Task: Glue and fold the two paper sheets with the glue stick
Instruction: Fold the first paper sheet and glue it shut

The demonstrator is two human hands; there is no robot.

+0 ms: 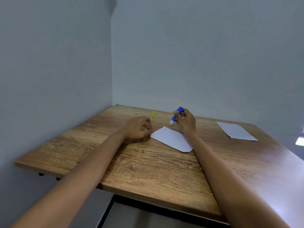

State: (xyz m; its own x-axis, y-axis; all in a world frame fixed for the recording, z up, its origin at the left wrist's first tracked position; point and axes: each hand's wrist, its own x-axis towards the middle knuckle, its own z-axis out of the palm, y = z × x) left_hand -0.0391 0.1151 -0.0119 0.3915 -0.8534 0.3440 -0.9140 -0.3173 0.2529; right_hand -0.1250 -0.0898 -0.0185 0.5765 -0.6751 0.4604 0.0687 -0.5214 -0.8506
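A white paper sheet (171,139) lies at the middle of the wooden table (148,170), turned at an angle. My right hand (186,120) holds the blue glue stick (176,115) tilted above the sheet's far edge, its white tip pointing down and left. My left hand (139,128) rests as a fist on the table, its fingers pressed at the sheet's left corner. A second white sheet (236,131) lies flat at the far right of the table. A small yellow cap (153,114) stands behind my left hand.
The table sits in a corner, with grey walls at the left and behind. Its front edge and left edge are near my forearms. A bright object (299,141) shows past the table's right edge.
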